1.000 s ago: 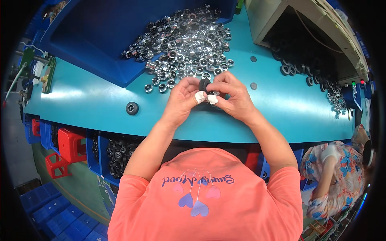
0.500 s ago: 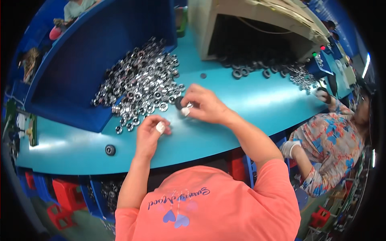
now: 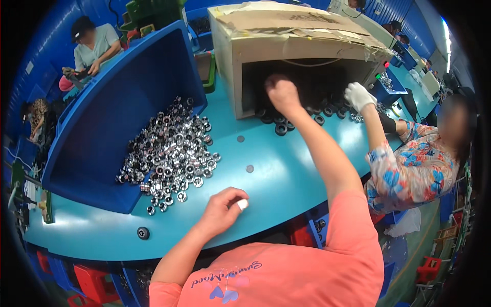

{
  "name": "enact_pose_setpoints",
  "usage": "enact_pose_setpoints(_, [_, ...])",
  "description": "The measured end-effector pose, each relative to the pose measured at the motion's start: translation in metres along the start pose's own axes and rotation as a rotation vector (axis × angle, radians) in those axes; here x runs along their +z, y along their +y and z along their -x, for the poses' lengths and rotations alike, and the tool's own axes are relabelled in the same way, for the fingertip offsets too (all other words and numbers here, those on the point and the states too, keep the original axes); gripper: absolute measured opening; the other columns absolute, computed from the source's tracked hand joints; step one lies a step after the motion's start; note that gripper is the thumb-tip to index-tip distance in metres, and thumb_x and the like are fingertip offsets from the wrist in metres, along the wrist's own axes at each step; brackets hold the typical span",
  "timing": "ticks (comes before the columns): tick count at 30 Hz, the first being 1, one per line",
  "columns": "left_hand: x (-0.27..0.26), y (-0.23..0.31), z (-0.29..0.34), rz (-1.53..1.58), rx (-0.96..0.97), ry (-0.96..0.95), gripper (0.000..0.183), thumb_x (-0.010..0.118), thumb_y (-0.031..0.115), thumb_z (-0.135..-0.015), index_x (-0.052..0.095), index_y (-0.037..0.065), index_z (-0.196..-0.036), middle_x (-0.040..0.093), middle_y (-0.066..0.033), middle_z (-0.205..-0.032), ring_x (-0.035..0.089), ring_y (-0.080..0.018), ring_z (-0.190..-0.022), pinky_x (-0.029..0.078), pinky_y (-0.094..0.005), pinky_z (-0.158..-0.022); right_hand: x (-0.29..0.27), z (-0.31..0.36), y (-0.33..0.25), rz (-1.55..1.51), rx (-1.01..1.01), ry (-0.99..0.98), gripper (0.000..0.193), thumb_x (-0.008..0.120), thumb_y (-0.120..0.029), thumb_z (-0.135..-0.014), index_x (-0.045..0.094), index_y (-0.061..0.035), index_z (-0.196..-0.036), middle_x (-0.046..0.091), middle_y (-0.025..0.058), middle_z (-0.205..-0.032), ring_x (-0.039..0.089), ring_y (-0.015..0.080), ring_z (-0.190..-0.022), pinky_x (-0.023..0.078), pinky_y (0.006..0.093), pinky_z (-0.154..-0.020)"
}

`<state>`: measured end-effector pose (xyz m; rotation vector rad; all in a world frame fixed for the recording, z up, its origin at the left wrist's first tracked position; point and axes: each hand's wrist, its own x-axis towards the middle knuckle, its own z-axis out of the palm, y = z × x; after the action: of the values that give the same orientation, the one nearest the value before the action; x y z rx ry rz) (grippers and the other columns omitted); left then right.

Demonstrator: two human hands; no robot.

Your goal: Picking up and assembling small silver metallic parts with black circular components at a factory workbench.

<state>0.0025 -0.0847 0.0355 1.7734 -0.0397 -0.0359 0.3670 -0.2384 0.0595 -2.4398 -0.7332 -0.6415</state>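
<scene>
Since half a second ago, the right hand [image 3: 282, 94] has been stretched from the silver ring pile [image 3: 171, 153] to the black rings [image 3: 280, 128] at the cardboard box [image 3: 286, 56] mouth; its grip cannot be told. The left hand [image 3: 222, 207] is curled loosely above the teal table [image 3: 286, 179], with white tape seen on one fingertip.

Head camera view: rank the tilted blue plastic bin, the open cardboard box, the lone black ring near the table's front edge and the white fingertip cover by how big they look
1. Tilted blue plastic bin
2. Open cardboard box; it stands farther back, so these two are unsure
3. Lone black ring
4. White fingertip cover, about alike in size to the ring
</scene>
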Motion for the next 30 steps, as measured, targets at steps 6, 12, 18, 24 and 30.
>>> enact_pose_setpoints(6, [0.01, -0.018, -0.021, -0.072, 0.049, -0.016, 0.012, 0.07, 0.007, -0.091, 0.069, 0.003, -0.102, 0.069, -0.0063, -0.09, 0.065, -0.0135, -0.08, 0.052, -0.0278, -0.074, 0.082, -0.076, 0.004, 0.116, -0.101, -0.165, 0.03, 0.054, -0.02, -0.095, 0.064, -0.0097, -0.121, 0.068, 0.0243, -0.111, 0.066, 0.0407, -0.105, 0.055, 0.0505, -0.09])
enact_pose_setpoints(12, [0.005, -0.019, -0.027, -0.056, 0.05, -0.04, 0.013, 0.07, 0.007, -0.09, 0.07, 0.004, -0.103, 0.07, -0.009, -0.093, 0.066, -0.0171, -0.077, 0.053, -0.0294, -0.07, 0.149, -0.147, 0.026, 0.173, 0.013, -0.07, 0.033, 0.052, -0.02, -0.096, 0.063, -0.01, -0.125, 0.067, 0.0229, -0.117, 0.065, 0.0391, -0.11, 0.054, 0.0501, -0.092])
enact_pose_setpoints(18, [0.005, -0.022, -0.031, -0.083, 0.022, -0.094, 0.011, 0.071, 0.007, -0.09, 0.071, 0.002, -0.099, 0.072, -0.0107, -0.092, 0.069, -0.0193, -0.078, 0.055, -0.0302, -0.068, 0.168, -0.165, 0.039, 0.164, 0.081, -0.022, 0.032, 0.052, -0.02, -0.096, 0.064, -0.01, -0.124, 0.067, 0.0222, -0.118, 0.065, 0.0384, -0.11, 0.054, 0.05, -0.091])
enact_pose_setpoints(24, [0.011, -0.022, -0.039, -0.145, 0.103, -0.089, 0.008, 0.071, 0.005, -0.088, 0.071, 0.003, -0.095, 0.071, -0.0098, -0.086, 0.066, -0.0193, -0.066, 0.052, -0.0301, -0.058, 0.175, -0.171, 0.037, 0.137, 0.079, -0.014, 0.032, 0.051, -0.02, -0.096, 0.065, -0.0099, -0.123, 0.067, 0.0214, -0.118, 0.066, 0.0377, -0.11, 0.054, 0.0499, -0.091])
enact_pose_setpoints(30, [0.014, -0.017, -0.043, -0.18, 0.1, -0.072, 0.009, 0.07, 0.005, -0.087, 0.069, 0.006, -0.095, 0.067, -0.0092, -0.081, 0.064, -0.0246, -0.068, 0.051, -0.0348, -0.06, 0.172, -0.171, 0.033, 0.116, 0.089, -0.008, 0.032, 0.051, -0.021, -0.096, 0.066, -0.0098, -0.122, 0.067, 0.0206, -0.119, 0.066, 0.037, -0.11, 0.054, 0.0498, -0.09])
